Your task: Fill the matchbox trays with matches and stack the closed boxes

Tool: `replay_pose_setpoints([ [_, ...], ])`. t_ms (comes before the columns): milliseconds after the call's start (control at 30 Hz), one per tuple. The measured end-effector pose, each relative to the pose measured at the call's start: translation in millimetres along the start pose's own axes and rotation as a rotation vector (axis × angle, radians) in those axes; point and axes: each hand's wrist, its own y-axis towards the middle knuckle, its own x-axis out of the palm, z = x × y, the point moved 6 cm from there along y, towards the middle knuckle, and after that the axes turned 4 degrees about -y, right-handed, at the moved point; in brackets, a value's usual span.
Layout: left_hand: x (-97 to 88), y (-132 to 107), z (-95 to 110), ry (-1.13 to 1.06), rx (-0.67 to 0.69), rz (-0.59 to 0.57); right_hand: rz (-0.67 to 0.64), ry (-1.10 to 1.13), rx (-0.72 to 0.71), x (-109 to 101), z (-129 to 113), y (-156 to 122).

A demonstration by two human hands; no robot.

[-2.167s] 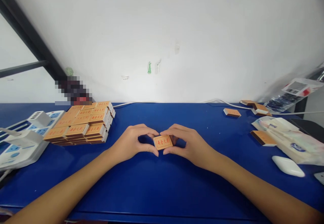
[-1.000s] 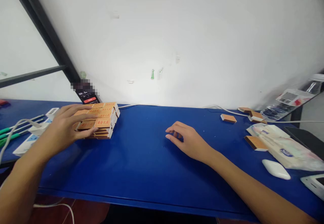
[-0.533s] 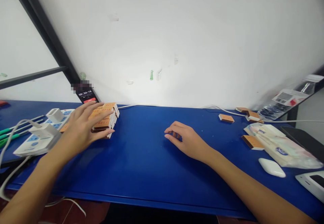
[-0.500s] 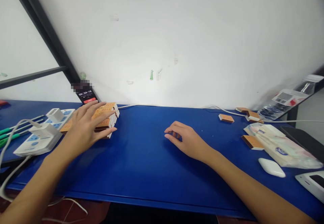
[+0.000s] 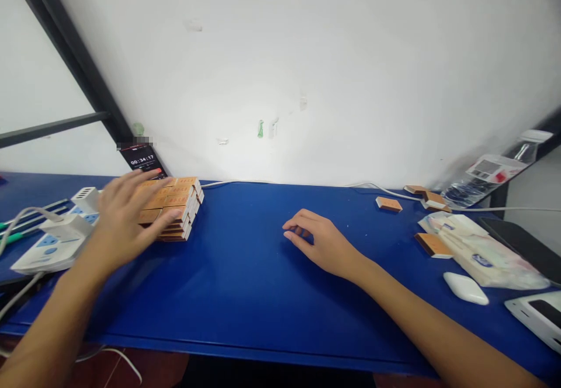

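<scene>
On the left stands a stack of orange matchboxes [image 5: 184,201], several layers high, with white ends and brown sides. Spread over its left part is my left hand [image 5: 127,212], open and slightly blurred, with no box visible in its grasp. Whether its fingers touch the top boxes I cannot tell; the hand hides that side of the stack. My right hand [image 5: 318,239] rests above the middle of the blue table [image 5: 245,294], its fingers loosely curled and the thumb a little apart, holding nothing. Loose matchboxes lie to its right, one [image 5: 388,204] by itself and another [image 5: 433,245] against a tissue pack.
A white power strip [image 5: 48,253] with plugs and cables sits at the left. A phone [image 5: 142,160] showing a timer leans on the wall behind the stack. At the right are the tissue pack [image 5: 477,253], a water bottle [image 5: 486,177], a white earphone case [image 5: 465,288] and more matchboxes [image 5: 433,200].
My left hand has drawn back to the left, uncovering more of the matchbox stack. My right hand stays nearly where it was. The view has shifted slightly.
</scene>
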Motion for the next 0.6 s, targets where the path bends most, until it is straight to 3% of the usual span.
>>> replay_pose_setpoints([
  [100, -23.2, 0, -42, -0.115, -0.290, 0.093, 0.093, 0.178, 0.139, 3, 1, 4],
  [167, -27.6, -5, -75, -0.430, -0.538, 0.207, 0.152, 0.329, 0.270, 11, -3, 10],
  [200, -24.2, -9, -88, -0.632, -0.654, 0.262, 0.166, 0.408, 0.332, 19, -7, 16],
  [233, -14.9, -12, -99, -0.801, -0.780, 0.240, 0.173, 0.476, 0.384, 29, -14, 23],
  [333, 6.3, -22, -113, -1.006, -1.048, 0.205, 0.166, 0.662, 0.500, 70, -41, 56],
  [467, 18.9, -29, -110, -1.046, -1.160, 0.123, 0.211, 0.808, 0.563, 128, -77, 117],
  [600, 28.2, -36, -105, -1.083, -1.126, -0.049, 0.202, 0.917, 0.563, 168, -99, 163],
])
